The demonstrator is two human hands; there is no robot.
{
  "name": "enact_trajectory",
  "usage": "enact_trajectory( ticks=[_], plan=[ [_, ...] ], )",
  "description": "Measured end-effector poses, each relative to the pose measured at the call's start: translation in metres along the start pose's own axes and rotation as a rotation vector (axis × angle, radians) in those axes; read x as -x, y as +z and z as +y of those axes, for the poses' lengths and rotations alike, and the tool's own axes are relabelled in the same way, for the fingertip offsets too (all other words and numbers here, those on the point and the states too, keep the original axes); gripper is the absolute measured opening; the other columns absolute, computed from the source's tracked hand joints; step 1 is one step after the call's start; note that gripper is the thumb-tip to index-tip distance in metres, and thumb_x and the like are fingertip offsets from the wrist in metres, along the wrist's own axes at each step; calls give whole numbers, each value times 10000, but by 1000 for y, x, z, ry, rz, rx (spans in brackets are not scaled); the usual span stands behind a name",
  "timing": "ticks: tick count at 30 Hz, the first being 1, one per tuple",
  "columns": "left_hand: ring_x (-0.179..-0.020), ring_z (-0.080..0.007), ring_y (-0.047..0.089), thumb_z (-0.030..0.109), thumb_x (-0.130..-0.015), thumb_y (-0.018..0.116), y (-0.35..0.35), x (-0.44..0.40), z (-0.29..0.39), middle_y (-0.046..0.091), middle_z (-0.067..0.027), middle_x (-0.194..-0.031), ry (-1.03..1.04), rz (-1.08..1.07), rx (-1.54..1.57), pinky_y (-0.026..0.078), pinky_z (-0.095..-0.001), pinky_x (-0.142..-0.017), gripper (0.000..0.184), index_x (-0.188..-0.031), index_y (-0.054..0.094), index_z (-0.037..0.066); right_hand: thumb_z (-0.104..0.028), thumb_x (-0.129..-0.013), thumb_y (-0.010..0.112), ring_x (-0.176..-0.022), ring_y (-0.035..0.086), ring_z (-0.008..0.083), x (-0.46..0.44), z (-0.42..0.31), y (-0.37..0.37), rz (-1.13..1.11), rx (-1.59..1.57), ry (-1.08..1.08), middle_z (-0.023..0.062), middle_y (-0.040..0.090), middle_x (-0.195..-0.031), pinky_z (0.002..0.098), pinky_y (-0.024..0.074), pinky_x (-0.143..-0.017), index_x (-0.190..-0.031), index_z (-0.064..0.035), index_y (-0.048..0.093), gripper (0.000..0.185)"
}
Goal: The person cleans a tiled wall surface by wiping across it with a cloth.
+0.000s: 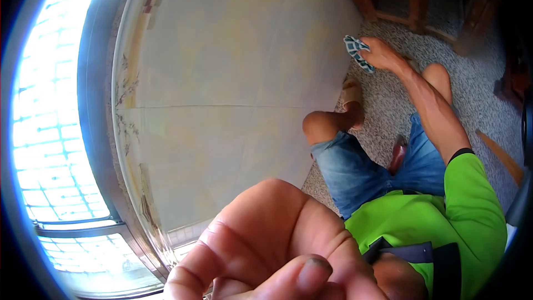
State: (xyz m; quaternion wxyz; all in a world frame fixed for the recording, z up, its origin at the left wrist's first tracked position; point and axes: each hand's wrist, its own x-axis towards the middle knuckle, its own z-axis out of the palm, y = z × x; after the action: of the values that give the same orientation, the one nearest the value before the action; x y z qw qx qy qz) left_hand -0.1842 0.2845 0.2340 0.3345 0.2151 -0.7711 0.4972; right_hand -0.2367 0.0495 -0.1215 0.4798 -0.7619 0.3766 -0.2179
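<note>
My right hand (383, 54), on the outstretched arm, is closed around a folded cloth (355, 50) with a green and white check. Both are near the right edge of a large pale panel (222, 55), which has a crease across its middle. I cannot tell whether the cloth touches it. Very close to the camera, my left hand (272, 239) fills the bottom middle, its fingers curled and the thumb bent in. The lower frame edge cuts this hand off, and whatever it may grip is hidden.
A bright gridded window (58, 133) runs along the left. Wooden furniture legs (419, 0) stand at the upper right on a speckled floor (383, 103). My knees are bent beside the panel, with a tan sandal (351, 93) on one foot. A wooden strip (501, 158) lies at right.
</note>
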Motion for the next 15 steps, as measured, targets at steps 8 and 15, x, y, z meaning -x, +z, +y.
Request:
enact_trajectory(
  ticks=[8, 15],
  plan=[
    [-558, 65, 424, -9, -1063, 360, -39, -3, 17, 454, 65, -655, -54, -210, -221, 435, -68, -744, 228, -1134, 570, 47, -175, -889, 648, -998, 677, 374, 0, 0, 0, 39, 53, -42, 241, 693, -1068, 433, 512, -861, -1225, -3, 637, 378],
    [-637, 11, 566, 265, -926, 671, 30, -11, 36, 555, 107, -625, -353, 105, -146, 359, -264, -973, 234, -705, 622, 205, -200, -896, 653, -1043, 666, 386, -1, 3, 2, 14, 26, 3, 247, 687, -1109, 442, 514, -895, -1250, -13, 633, 401]
  ],
)
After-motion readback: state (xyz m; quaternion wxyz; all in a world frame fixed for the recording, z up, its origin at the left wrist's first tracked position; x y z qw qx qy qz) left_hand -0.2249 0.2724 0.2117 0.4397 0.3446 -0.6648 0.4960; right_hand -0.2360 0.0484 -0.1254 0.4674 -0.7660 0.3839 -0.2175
